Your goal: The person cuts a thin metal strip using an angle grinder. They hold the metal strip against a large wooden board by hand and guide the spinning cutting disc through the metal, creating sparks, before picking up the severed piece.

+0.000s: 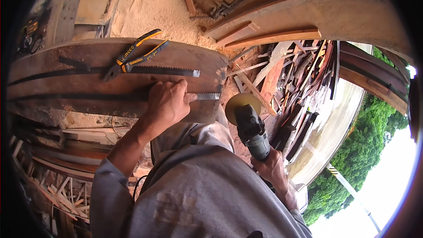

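Note:
A dark wooden plank (189, 55) lies crosswise before me, with two toothed saw blades on it. My left hand (169, 101) is closed over the nearer saw blade (206, 97), pressing it to the wood; its bright end sticks out past my thumb, near the plank's right end. The farther saw blade (167, 70) runs roughly parallel, with combination pliers (120, 62) with yellow and black handles lying across it. My right hand (271, 166) grips the body of an angle grinder (253, 134). Its yellowish disc (232, 105) is just right of the plank's end, apart from the blade.
Scrap wood strips (304, 70) are heaped to the right of the plank. Sawdust (163, 13) covers the ground beyond it. A long curved board (299, 15) spans the far right, with loose battens (277, 37) beside it. More timber (66, 198) is stacked at the lower left.

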{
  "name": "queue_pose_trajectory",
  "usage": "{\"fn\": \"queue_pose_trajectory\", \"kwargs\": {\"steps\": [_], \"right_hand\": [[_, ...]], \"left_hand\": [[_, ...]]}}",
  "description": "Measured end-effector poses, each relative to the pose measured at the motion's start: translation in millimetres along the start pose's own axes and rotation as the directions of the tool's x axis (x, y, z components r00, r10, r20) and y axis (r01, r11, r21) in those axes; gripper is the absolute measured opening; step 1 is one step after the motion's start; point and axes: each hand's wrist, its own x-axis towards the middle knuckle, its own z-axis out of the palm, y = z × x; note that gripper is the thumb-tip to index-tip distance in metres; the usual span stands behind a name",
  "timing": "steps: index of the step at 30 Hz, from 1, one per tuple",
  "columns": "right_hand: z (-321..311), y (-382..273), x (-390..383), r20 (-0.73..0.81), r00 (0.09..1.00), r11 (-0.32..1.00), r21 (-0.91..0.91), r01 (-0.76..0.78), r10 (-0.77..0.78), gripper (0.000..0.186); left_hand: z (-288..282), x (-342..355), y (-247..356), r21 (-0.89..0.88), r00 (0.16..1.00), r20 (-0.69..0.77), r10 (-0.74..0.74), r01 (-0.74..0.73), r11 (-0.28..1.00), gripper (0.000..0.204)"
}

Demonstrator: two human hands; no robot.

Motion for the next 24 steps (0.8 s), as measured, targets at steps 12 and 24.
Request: {"fn": "queue_pose_trajectory", "kwargs": {"steps": [12,24], "right_hand": [[-10.0,-5.5,21.1,0.063,0.998,0.986,-0.16,0.042,-0.032,0.035],[-26.2,-10.2,43.2,0.126,0.988,0.967,-0.226,0.121,-0.094,0.034]], "left_hand": [[17.2,-5.5,-3.2,0.055,0.989,-0.138,0.051,-0.044,0.998,0.022],[20.1,-6.2,-3.8,0.058,0.99,-0.135,0.041,-0.033,0.998,0.017]]}}
